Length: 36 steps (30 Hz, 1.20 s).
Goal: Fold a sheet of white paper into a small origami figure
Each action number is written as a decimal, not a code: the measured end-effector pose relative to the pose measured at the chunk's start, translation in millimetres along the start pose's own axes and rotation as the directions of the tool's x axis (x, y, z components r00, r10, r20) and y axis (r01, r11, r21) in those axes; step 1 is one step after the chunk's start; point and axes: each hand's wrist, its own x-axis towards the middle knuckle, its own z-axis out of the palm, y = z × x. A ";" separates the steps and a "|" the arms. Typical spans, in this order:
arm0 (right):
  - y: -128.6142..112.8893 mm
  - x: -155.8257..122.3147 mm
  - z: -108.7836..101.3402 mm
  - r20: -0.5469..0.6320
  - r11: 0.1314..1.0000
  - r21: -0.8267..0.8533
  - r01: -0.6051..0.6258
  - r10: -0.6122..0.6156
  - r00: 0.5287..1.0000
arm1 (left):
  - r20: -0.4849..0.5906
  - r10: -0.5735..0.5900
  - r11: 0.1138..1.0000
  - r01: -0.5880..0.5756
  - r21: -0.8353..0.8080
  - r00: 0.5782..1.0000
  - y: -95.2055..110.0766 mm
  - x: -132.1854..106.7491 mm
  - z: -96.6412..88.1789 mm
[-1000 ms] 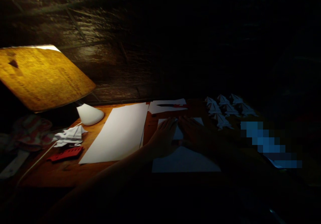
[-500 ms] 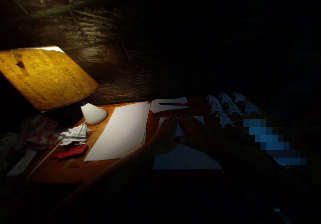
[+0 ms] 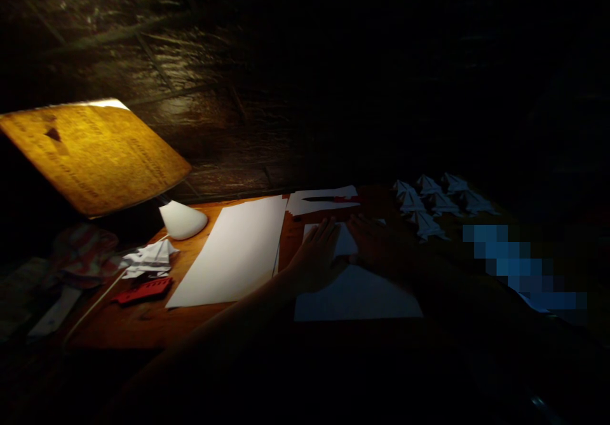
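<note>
In dim light a white sheet of paper (image 3: 355, 295) lies on the wooden table (image 3: 138, 323) in front of me, its far corners folded in. My left hand (image 3: 317, 253) lies flat on the sheet's left part, fingers stretched out. My right hand (image 3: 381, 247) presses flat on the folded right corner, deep in shadow. Several small folded paper figures (image 3: 429, 206) stand in rows just beyond my right hand.
A larger white sheet (image 3: 236, 250) lies to the left. Beyond it are a white cone (image 3: 183, 220), crumpled paper (image 3: 150, 256), a red flat object (image 3: 143, 290) and a lit lamp shade (image 3: 95, 155). A strip of paper with a dark blade-like thing (image 3: 324, 200) lies behind.
My right hand has slid to the right along the fold, baring more of the folded flap between the hands. The left hand stays flat in place.
</note>
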 end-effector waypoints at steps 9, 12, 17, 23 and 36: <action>11.9 -1.3 0.6 0.012 0.992 -0.061 -0.109 0.110 0.994 | -0.001 -0.043 0.999 0.043 0.008 0.999 -0.6 -0.2 1.3; 23.4 -4.8 2.2 -0.030 0.986 -0.080 -0.146 0.144 0.989 | 0.001 -0.037 0.999 0.037 0.010 0.999 -3.6 -0.7 3.1; 32.6 -10.6 2.6 -0.073 0.983 -0.117 -0.143 0.135 0.988 | -0.039 -0.029 1.000 0.029 -0.006 0.999 -7.3 0.2 3.5; 28.1 -11.7 -1.1 -0.069 0.980 -0.158 -0.123 0.113 0.991 | -0.068 -0.057 0.998 0.058 0.009 0.996 -7.2 2.7 2.7; -27.1 3.3 -26.4 -0.010 0.995 0.102 -0.001 0.002 1.000 | -0.094 -0.002 1.000 0.004 0.023 0.996 -4.0 4.0 -0.3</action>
